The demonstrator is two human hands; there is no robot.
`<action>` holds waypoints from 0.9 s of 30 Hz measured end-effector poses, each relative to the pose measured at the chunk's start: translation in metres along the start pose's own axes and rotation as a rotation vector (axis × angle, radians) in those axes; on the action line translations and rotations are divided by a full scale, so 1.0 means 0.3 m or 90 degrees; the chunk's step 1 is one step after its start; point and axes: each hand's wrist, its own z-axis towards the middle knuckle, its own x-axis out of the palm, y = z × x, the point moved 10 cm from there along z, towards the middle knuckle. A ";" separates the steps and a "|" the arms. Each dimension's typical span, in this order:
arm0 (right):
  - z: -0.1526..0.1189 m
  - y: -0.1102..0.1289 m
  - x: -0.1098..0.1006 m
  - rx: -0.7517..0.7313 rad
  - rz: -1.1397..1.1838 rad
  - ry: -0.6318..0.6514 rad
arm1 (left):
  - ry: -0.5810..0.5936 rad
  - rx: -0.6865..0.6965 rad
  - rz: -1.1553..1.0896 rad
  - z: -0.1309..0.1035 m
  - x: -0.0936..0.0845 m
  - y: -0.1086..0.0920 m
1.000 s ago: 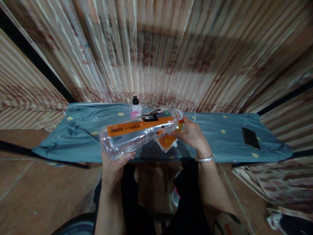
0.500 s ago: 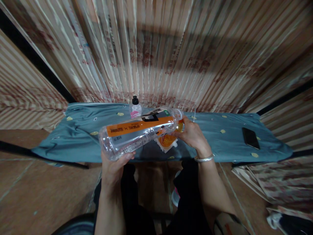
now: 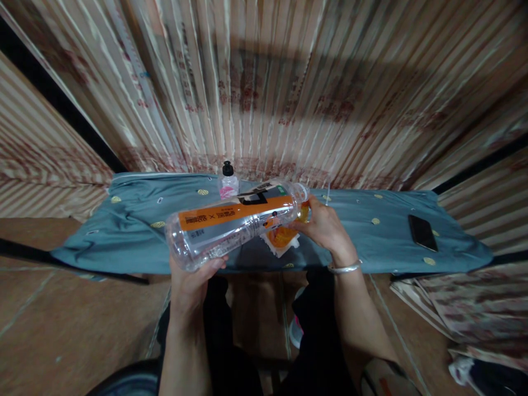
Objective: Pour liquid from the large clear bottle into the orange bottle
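A large clear plastic bottle (image 3: 235, 220) with an orange and silver label is tilted nearly flat, its mouth to the right. My left hand (image 3: 193, 280) holds it from below near its base. By the mouth, my right hand (image 3: 324, 223) grips a small container of amber liquid (image 3: 304, 211), partly hidden by the bottle and fingers. Below the bottle, an amber-coloured item (image 3: 281, 236) rests on a white tissue (image 3: 284, 250); its shape is partly covered. Behind the big bottle stands a small clear bottle (image 3: 229, 184) with a black cap and pink marking.
Blue-green cloth (image 3: 127, 220) covers the narrow table. A black phone (image 3: 422, 232) lies at its right. A striped curtain (image 3: 264, 99) hangs behind, with dark frame bars at both sides. A thin clear upright item (image 3: 328, 195) is behind my right hand.
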 end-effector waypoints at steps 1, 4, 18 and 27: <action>0.000 0.000 0.000 -0.001 -0.003 -0.002 | -0.003 -0.003 -0.001 0.000 -0.001 0.001; 0.000 -0.003 -0.002 -0.002 -0.008 -0.009 | -0.004 -0.003 0.001 0.001 0.000 0.000; -0.001 -0.007 0.003 -0.006 -0.007 -0.010 | -0.004 0.003 0.002 0.000 0.001 -0.002; -0.001 -0.004 0.001 -0.006 -0.017 -0.015 | 0.013 0.029 0.007 0.001 -0.006 0.002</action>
